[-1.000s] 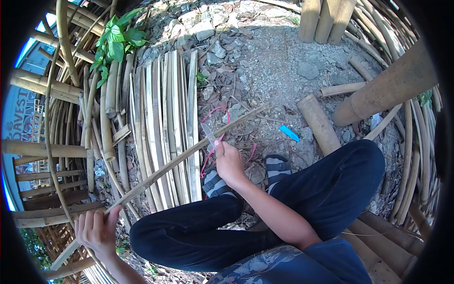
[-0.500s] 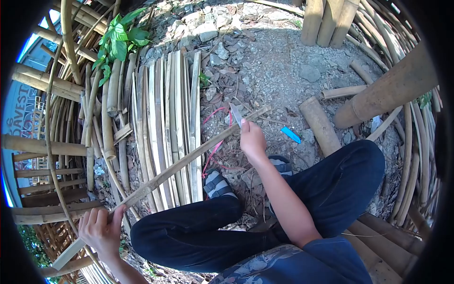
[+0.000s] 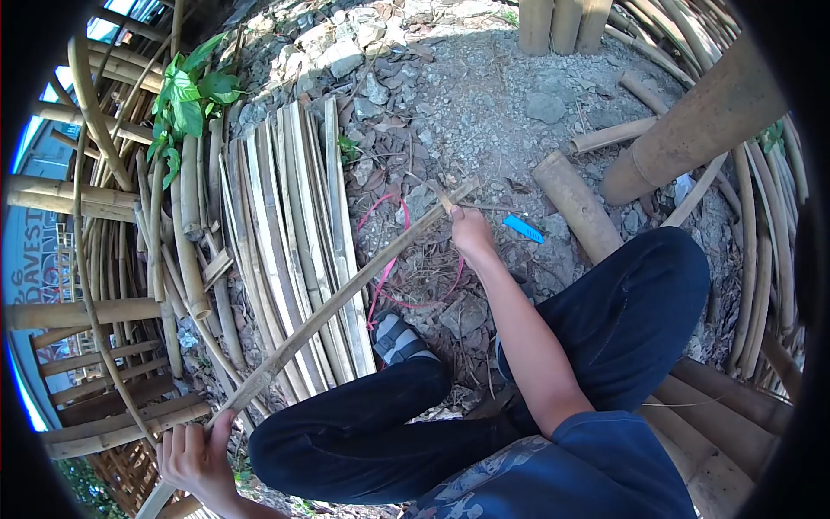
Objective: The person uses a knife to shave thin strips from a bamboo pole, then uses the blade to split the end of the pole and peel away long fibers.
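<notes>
A long bamboo strip point(image 3: 324, 313) slants from the lower left up to the middle of the head view. Near its lower end my left hand point(image 3: 197, 458) is wrapped round it, thumb along the top. My right hand point(image 3: 471, 235) is closed on a knife point(image 3: 442, 196) at the strip's far end. The blade lies across the strip, and the handle is hidden in my fingers. Beneath the strip, a row of split bamboo strips point(image 3: 285, 216) lies side by side on the ground. A pink string point(image 3: 386, 275) lies loosely near my sandalled foot.
A blue plastic piece point(image 3: 522, 229) lies right of my right hand. Thick bamboo poles point(image 3: 692, 138) and a cut bamboo length point(image 3: 575, 197) are at the right. Bamboo framework point(image 3: 86, 311) and a leafy green plant point(image 3: 188, 97) stand at the left. Stones point(image 3: 344, 59) cover the ground farther off.
My right hand and the knife have shifted slightly right and up to the strip's far end, and the blade has turned. My left hand sits lower, still gripping the strip. The whole view has tilted.
</notes>
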The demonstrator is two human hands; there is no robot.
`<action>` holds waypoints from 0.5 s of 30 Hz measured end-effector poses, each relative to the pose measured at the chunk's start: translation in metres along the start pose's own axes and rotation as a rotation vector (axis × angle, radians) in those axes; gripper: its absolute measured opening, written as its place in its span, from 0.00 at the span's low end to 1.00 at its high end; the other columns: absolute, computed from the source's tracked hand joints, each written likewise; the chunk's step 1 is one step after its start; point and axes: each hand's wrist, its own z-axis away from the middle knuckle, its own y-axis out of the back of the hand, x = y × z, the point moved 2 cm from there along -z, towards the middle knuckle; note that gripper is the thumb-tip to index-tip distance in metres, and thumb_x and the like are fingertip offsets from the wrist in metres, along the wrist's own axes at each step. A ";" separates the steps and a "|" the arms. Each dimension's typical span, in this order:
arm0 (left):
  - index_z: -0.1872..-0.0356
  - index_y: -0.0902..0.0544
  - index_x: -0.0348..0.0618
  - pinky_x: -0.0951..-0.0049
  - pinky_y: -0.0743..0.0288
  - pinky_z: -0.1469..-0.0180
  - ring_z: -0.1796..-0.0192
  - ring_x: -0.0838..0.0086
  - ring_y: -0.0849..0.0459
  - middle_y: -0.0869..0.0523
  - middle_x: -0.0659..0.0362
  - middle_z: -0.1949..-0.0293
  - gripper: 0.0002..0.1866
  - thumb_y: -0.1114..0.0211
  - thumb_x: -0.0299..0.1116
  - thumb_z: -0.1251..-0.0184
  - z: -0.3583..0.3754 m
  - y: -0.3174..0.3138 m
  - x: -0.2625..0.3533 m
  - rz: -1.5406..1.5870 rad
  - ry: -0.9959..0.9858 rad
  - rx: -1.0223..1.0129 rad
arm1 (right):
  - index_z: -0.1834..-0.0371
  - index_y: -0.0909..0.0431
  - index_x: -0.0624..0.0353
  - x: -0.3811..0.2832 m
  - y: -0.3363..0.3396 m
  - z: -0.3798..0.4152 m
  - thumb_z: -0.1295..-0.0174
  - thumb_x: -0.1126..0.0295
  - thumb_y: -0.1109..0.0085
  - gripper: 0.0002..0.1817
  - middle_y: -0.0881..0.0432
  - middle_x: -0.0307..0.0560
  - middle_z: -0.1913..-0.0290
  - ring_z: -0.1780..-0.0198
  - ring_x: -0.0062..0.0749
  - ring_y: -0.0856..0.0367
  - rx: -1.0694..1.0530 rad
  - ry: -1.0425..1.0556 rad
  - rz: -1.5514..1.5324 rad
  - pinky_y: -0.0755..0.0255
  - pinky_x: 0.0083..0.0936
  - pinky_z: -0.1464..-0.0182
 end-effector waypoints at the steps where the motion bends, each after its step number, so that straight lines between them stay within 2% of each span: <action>1: 0.87 0.34 0.45 0.65 0.43 0.75 0.80 0.66 0.32 0.33 0.62 0.85 0.29 0.28 0.56 0.52 0.000 0.000 0.000 0.001 -0.001 -0.004 | 0.55 0.17 0.60 0.002 -0.002 0.004 0.27 0.51 0.58 0.24 0.16 0.62 0.54 0.48 0.59 0.19 -0.003 -0.002 0.002 0.28 0.48 0.46; 3: 0.87 0.35 0.46 0.65 0.43 0.75 0.80 0.66 0.33 0.34 0.62 0.85 0.30 0.28 0.57 0.52 -0.002 0.001 0.002 -0.011 -0.017 0.044 | 0.57 0.18 0.61 -0.001 -0.008 0.017 0.26 0.53 0.59 0.24 0.16 0.62 0.58 0.51 0.61 0.19 -0.205 0.040 -0.276 0.29 0.48 0.48; 5: 0.87 0.35 0.46 0.65 0.43 0.75 0.80 0.66 0.33 0.34 0.62 0.85 0.30 0.28 0.57 0.52 -0.004 -0.001 0.001 -0.017 -0.004 0.043 | 0.59 0.19 0.63 -0.040 0.000 0.058 0.25 0.53 0.59 0.24 0.17 0.62 0.62 0.54 0.60 0.19 -0.298 0.092 -0.172 0.30 0.48 0.51; 7: 0.87 0.36 0.46 0.65 0.43 0.75 0.80 0.66 0.33 0.35 0.62 0.85 0.30 0.28 0.57 0.52 -0.005 -0.003 -0.001 -0.021 0.012 0.046 | 0.61 0.19 0.63 -0.059 -0.010 0.091 0.25 0.53 0.58 0.24 0.17 0.62 0.65 0.56 0.60 0.19 -0.379 0.258 -0.121 0.31 0.48 0.51; 10: 0.86 0.36 0.45 0.65 0.42 0.74 0.80 0.66 0.33 0.34 0.62 0.85 0.30 0.28 0.55 0.51 -0.009 -0.003 -0.003 0.013 0.028 -0.008 | 0.63 0.20 0.65 -0.069 0.010 0.100 0.25 0.52 0.58 0.25 0.18 0.61 0.66 0.59 0.59 0.19 -0.445 0.263 -0.123 0.30 0.47 0.52; 11: 0.86 0.36 0.45 0.65 0.42 0.74 0.80 0.66 0.33 0.34 0.62 0.85 0.30 0.28 0.55 0.51 -0.007 -0.001 -0.004 0.014 0.036 -0.012 | 0.64 0.21 0.67 -0.063 0.013 0.085 0.25 0.53 0.60 0.27 0.17 0.61 0.65 0.60 0.55 0.18 -0.390 0.187 -0.193 0.28 0.43 0.54; 13: 0.85 0.35 0.45 0.64 0.41 0.74 0.79 0.65 0.33 0.34 0.60 0.84 0.30 0.27 0.56 0.51 -0.015 0.007 -0.001 0.047 0.035 -0.043 | 0.63 0.20 0.66 -0.060 0.038 0.067 0.30 0.50 0.48 0.25 0.16 0.58 0.66 0.62 0.50 0.17 -0.197 0.026 -0.263 0.26 0.38 0.55; 14: 0.84 0.34 0.44 0.63 0.41 0.73 0.78 0.64 0.32 0.33 0.60 0.83 0.30 0.27 0.58 0.52 -0.018 0.010 -0.002 0.049 0.007 -0.075 | 0.63 0.20 0.66 -0.061 0.037 0.065 0.30 0.50 0.48 0.25 0.16 0.58 0.66 0.62 0.50 0.17 -0.202 0.044 -0.253 0.26 0.38 0.55; 15: 0.84 0.34 0.44 0.63 0.41 0.73 0.78 0.64 0.32 0.33 0.60 0.83 0.30 0.27 0.58 0.52 -0.024 0.013 -0.005 0.046 0.029 -0.072 | 0.61 0.19 0.64 -0.062 0.035 0.063 0.36 0.49 0.40 0.24 0.16 0.56 0.67 0.62 0.49 0.16 -0.114 0.213 -0.360 0.26 0.38 0.56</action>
